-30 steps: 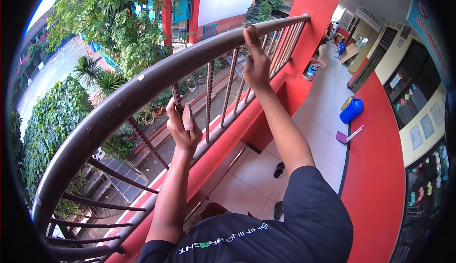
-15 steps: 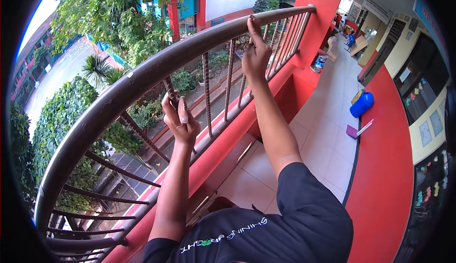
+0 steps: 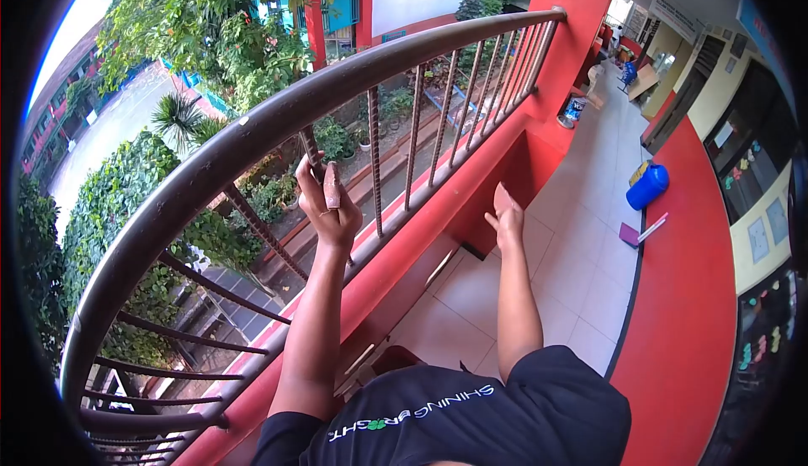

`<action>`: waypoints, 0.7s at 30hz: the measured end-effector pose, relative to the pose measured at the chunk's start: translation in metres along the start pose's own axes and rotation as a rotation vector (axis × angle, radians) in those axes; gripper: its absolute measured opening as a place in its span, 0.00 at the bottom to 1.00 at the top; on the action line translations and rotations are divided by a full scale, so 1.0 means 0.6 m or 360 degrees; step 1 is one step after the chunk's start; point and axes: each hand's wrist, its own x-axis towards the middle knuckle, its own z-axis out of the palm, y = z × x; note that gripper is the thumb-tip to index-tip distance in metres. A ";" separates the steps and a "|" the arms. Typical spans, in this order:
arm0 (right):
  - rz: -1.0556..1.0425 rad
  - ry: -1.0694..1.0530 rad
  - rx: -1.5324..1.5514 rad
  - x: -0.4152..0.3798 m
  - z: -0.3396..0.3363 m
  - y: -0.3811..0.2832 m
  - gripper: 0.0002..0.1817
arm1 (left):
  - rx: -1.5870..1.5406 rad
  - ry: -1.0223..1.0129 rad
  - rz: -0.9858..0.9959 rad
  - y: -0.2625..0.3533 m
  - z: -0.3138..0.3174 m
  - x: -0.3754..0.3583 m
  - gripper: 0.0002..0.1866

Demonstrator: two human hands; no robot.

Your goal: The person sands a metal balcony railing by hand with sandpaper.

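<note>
My left hand (image 3: 337, 219) is closed around the upper part of a ribbed metal baluster (image 3: 312, 148), just under the dark brown handrail (image 3: 278, 100). A small worn, pinkish-brown piece, which looks like sandpaper (image 3: 332, 187), lies along its fingers against the bar. My right hand (image 3: 508, 224) is off the railing, over the tiled walkway. It pinches a similar reddish-brown piece of sandpaper (image 3: 503, 198) at its fingertips, while other fingers stick out to the side.
The curved railing stands on a red ledge (image 3: 404, 251) and meets a red pillar (image 3: 576, 12). Paint cans (image 3: 572, 111) sit by the pillar. A blue container (image 3: 647, 187) and a purple dustpan (image 3: 629, 234) lie by the right wall. Plants (image 3: 118, 214) grow beyond the railing.
My right hand has left the top of the handrail and come down and toward me, over the walkway. My left hand stays on the same baluster.
</note>
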 end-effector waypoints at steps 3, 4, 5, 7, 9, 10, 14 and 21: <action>0.0601 0.0114 0.0375 0.006 -0.143 0.190 0.35 | 0.0119 0.0093 0.0350 -0.015 0.004 0.007 0.15; 0.0676 0.0164 0.0352 -0.029 -0.162 0.204 0.35 | 0.0111 0.0085 0.0386 -0.015 0.005 0.007 0.13; 0.0755 0.0216 0.0324 -0.062 -0.173 0.203 0.35 | 0.0036 0.0079 0.0252 -0.006 0.006 0.005 0.13; 0.0764 0.0222 0.0354 -0.078 -0.197 0.197 0.34 | 0.0028 0.0079 0.0220 -0.010 0.006 0.005 0.12; 0.0784 0.0251 0.0386 -0.071 -0.215 0.188 0.33 | 0.0080 0.0100 0.0405 -0.024 0.008 0.005 0.11; 0.0670 0.0204 0.0405 -0.060 -0.215 0.173 0.33 | 0.0068 0.0122 0.0475 -0.025 0.010 0.007 0.11; 0.0296 0.0032 0.0483 -0.057 -0.107 0.075 0.29 | 0.0059 0.0108 0.0417 -0.018 0.006 0.010 0.20; -0.1431 -0.0325 -0.0387 -0.126 0.226 -0.194 0.23 | -0.0075 0.0088 0.0295 -0.019 0.009 0.009 0.21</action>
